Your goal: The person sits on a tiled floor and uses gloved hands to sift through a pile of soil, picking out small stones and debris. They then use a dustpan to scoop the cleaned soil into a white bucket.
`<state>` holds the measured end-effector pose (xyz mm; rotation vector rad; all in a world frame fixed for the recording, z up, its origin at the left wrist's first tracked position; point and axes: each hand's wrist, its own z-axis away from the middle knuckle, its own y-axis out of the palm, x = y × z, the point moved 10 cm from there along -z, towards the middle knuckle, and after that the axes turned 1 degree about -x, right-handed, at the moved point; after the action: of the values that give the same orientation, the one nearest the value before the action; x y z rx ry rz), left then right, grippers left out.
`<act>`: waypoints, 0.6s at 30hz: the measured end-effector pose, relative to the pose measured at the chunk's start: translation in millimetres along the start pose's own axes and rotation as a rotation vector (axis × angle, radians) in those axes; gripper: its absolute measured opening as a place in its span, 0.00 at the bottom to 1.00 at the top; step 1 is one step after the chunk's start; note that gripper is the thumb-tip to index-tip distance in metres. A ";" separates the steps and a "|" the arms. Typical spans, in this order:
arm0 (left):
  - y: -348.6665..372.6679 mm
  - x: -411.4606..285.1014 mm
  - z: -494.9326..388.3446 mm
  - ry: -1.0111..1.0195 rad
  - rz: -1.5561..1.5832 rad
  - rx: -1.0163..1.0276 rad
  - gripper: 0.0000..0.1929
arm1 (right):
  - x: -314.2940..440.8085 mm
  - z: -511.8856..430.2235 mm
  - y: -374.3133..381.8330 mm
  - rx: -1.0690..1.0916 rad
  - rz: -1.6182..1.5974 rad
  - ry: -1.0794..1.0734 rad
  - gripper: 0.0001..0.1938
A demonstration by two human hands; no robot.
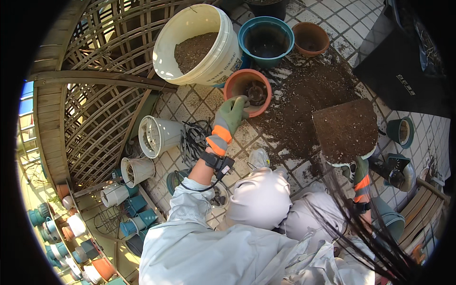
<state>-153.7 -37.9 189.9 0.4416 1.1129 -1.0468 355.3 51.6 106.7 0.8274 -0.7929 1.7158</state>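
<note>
My gloved left hand [233, 113] grips the near rim of an orange plastic plant pot [229, 83], which has a little dark matter at its bottom. On the right, my gloved right hand [359, 171] is closed at the near edge of a broad dustpan-like scoop [369, 154], whose handle is mostly hidden. Brown potting soil [345, 128] is heaped on the scoop. Loose soil [302, 103] lies spread over the tiles between the pot and the scoop.
A white bucket [213, 64] partly filled with soil, a teal pot [267, 60] and a brown pot [311, 53] stand beyond. Black tubing [194, 142] and white pots [165, 135] lie left. A black bag [402, 71] is at upper right, a wooden slatted piece [424, 210] lower right.
</note>
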 end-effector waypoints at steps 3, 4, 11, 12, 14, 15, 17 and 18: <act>-70.0 -10.3 -1.2 -0.085 0.228 -0.089 0.33 | 50.4 -2.0 28.1 0.121 -0.062 0.035 0.15; -89.5 -10.4 -3.0 -0.108 0.305 -0.106 0.37 | 81.9 -3.5 36.6 0.093 0.088 -0.101 0.15; -175.7 3.4 -49.7 -0.225 0.476 -0.134 0.59 | 213.1 23.8 183.1 0.392 -0.166 0.026 0.17; -177.5 6.8 -55.9 -0.232 0.498 -0.137 0.59 | 231.5 24.0 201.7 0.363 -0.091 0.025 0.17; -176.7 13.5 -65.8 -0.260 0.572 -0.139 0.57 | 273.3 28.2 247.9 0.432 -0.052 -0.032 0.17; -176.9 13.5 -69.7 -0.242 0.612 -0.149 0.56 | 286.0 24.6 266.5 0.425 -0.087 0.034 0.15; -171.4 16.5 -73.0 -0.243 0.681 -0.154 0.54 | 315.0 12.4 306.0 0.415 -0.077 -0.011 0.15; -172.5 16.1 -73.6 -0.219 0.689 -0.191 0.50 | 331.4 11.1 330.4 0.540 -0.112 -0.049 0.16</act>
<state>-338.3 -73.0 177.7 0.4936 0.7647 -0.3673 -38.3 125.7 348.9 1.2540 -0.2993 1.8376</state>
